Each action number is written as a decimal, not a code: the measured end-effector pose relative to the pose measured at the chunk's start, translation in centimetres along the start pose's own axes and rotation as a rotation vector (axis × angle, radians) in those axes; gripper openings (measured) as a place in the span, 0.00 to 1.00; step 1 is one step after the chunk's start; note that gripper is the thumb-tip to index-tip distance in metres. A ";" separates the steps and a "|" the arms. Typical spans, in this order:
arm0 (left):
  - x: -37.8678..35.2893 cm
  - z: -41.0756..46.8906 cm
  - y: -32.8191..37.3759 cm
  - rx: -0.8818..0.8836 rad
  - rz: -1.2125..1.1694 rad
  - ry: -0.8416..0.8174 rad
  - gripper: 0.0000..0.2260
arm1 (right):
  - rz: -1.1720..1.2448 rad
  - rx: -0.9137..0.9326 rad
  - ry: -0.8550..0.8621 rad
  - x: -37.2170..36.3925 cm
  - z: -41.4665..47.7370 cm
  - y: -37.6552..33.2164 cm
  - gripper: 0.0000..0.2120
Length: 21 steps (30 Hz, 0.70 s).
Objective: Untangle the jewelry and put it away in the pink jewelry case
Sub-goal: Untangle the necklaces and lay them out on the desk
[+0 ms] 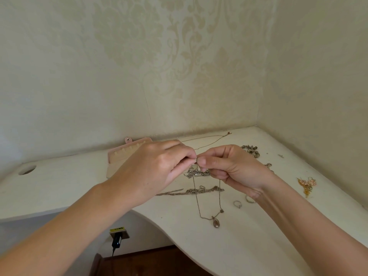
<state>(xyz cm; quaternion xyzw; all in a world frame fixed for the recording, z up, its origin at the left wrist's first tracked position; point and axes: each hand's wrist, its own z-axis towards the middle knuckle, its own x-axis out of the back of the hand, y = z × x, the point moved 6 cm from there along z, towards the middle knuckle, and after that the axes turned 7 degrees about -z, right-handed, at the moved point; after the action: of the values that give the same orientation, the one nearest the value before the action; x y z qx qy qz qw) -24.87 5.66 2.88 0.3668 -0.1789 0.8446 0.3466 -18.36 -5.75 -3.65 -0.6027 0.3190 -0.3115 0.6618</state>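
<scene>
Pinching the top of the pendant necklace [216,224] between the left hand [157,166] and the right hand [233,168], above the white desk [59,186].

The pink jewelry case [123,154] lies open at the back of the desk by the wall, showing one pale ridged insert; its right part is hidden behind the left hand. Both hands grip narrowly, thumb and forefinger tips closed on a tiny metal piece too small to make out. From it two chain strands hang down to one pendant lying on the desk. Also on the desk lie two rings [237,204], one of them partly behind the right wrist, one thin chain [207,138] by the wall, one beaded bracelet [251,151] and one pink-and-gold earring cluster [306,185]. The silver chains [191,192] under the hands are tangled, and their count is unclear.
</scene>
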 end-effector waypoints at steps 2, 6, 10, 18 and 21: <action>0.0 -0.1 0.2 -0.010 0.014 0.003 0.09 | -0.012 -0.002 -0.002 0.0 -0.1 0.0 0.02; 0.0 -0.1 0.4 -0.028 0.048 -0.006 0.11 | -0.022 -0.004 -0.009 -0.2 -0.2 -0.1 0.02; -0.4 -0.4 0.5 -0.050 0.094 -0.087 0.12 | -0.043 -0.033 0.006 -0.2 -0.2 0.1 0.06; -1.3 -0.4 0.3 -0.016 0.191 -0.096 0.10 | -0.070 -0.076 0.141 0.2 -0.3 0.8 0.03; -1.1 -0.2 0.3 0.000 0.153 -0.073 0.10 | -0.043 -0.054 0.148 0.1 -0.2 0.7 0.06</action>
<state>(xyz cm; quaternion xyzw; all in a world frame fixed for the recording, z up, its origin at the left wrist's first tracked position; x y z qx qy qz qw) -24.64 5.05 1.87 0.3826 -0.2188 0.8547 0.2742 -18.45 -5.88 -4.35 -0.6023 0.3623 -0.3608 0.6130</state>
